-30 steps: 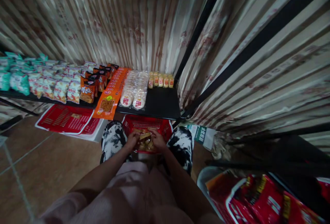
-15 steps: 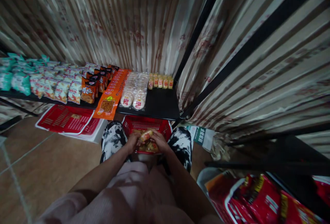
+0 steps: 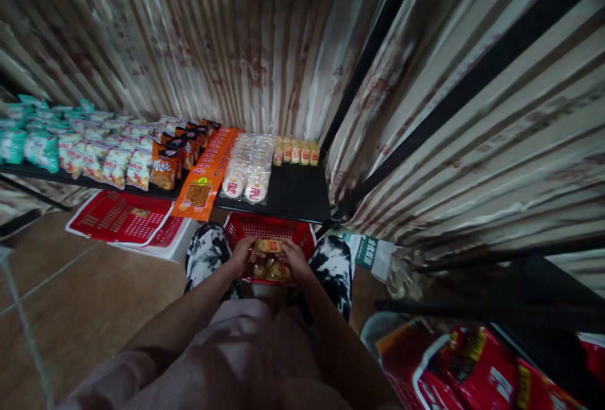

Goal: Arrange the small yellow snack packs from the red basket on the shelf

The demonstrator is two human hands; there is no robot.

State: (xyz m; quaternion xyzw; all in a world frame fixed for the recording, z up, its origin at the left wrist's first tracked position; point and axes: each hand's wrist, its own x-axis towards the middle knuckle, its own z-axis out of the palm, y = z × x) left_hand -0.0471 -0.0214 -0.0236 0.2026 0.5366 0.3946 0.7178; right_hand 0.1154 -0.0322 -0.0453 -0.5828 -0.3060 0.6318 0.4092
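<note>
Between my knees stands a red plastic basket (image 3: 236, 227) with several yellow wrapped snack packs (image 3: 274, 271) in it. Above them, a yellow snack pack (image 3: 268, 245) with a red label lies level between my two hands. My left hand (image 3: 244, 257) is closed on its left end, and my right hand (image 3: 293, 259) is closed on its right end. Similar small yellow packs (image 3: 295, 152) stand in rows at the right back of the black shelf (image 3: 297, 193).
Along the shelf lie clear-wrapped round white crackers (image 3: 243, 174), an orange snack strip (image 3: 201, 186), and orange, white and green snack bags (image 3: 42, 148). Below left is a red printed sheet (image 3: 120, 218). Red bags (image 3: 482, 366) fill the lower right. Black frame bars and striped curtains surround the shelf.
The yellow pack in my hands has turned from tilted to level, its red label now facing up. My hands stay above the basket. The view has shifted slightly.
</note>
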